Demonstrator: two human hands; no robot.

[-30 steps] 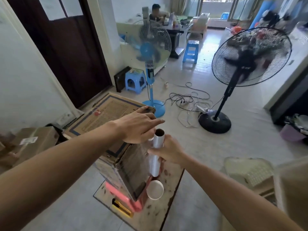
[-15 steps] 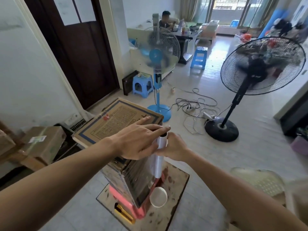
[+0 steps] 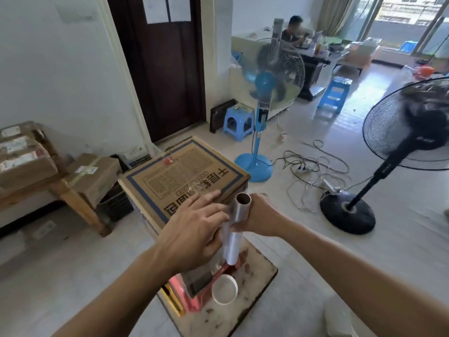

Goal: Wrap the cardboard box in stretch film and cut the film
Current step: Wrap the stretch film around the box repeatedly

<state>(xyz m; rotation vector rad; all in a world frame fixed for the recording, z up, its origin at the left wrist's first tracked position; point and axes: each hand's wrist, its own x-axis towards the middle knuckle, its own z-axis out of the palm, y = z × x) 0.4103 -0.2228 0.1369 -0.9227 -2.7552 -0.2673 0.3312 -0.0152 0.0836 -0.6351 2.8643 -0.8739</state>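
Two hands worked the near corner of the cardboard box (image 3: 179, 176), which stood on a red stool (image 3: 193, 304) with glossy film seemingly already across its lower side, so I'd judge the wrapping step mid-way and the cut not yet due. Film roll (image 3: 237, 229) stood upright just beside that corner, your right hand (image 3: 261, 216) curled round its upper part; your left hand (image 3: 194, 237) gripped nothing, fingers straight on the box's near top edge. Next move probably needed you to steady the box and carry the roll round the next face, film kept taut.
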